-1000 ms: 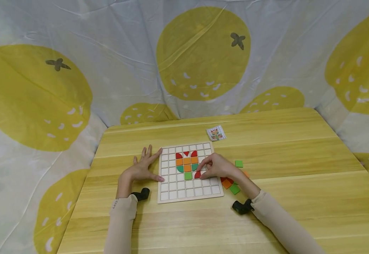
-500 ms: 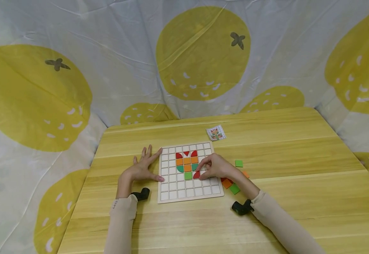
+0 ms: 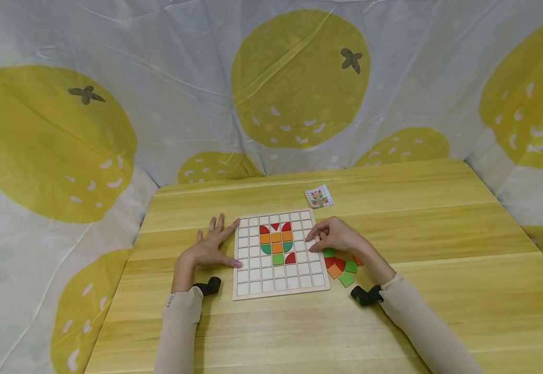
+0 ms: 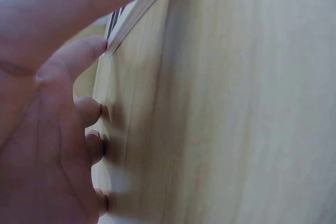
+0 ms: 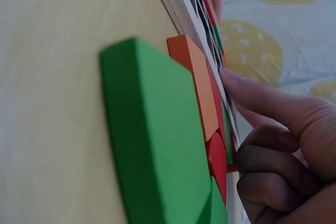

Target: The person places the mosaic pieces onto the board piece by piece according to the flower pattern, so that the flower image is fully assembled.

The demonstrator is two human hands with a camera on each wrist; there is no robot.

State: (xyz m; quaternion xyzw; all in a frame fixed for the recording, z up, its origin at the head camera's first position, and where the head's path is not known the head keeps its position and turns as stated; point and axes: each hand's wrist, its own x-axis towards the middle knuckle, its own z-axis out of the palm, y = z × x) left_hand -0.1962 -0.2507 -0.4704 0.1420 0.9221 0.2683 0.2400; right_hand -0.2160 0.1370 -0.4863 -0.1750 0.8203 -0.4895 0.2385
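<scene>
A white square-grid board (image 3: 257, 287) lies on the table, with flat coloured pieces forming a pattern on it. My left hand (image 3: 209, 248) is spread at its left edge, thumb and index finger touching the frame; in the left wrist view, the palm (image 4: 42, 145) and fingers stand over bare wood. A red leaf-shaped piece (image 3: 290, 257) sits in a cell right of a light green square (image 3: 277, 258). Over the board's right edge is my right hand (image 3: 339, 236), thumb and index finger apart with no piece seen between them. Orange squares (image 3: 276, 248) fill cells higher up.
Loose pieces lie beside the board's right edge, among them a green square (image 3: 346, 279), an orange square (image 3: 334, 271) and red pieces (image 3: 340, 264). A small pattern card (image 3: 319, 196) rests beyond the board's far right corner. Behind the table hangs a lemon-print cloth (image 3: 196, 104).
My right hand has let go of the red leaf-shaped piece and moved right and slightly away, to the board's right edge. The piece stays in its cell. My left hand holds its place.
</scene>
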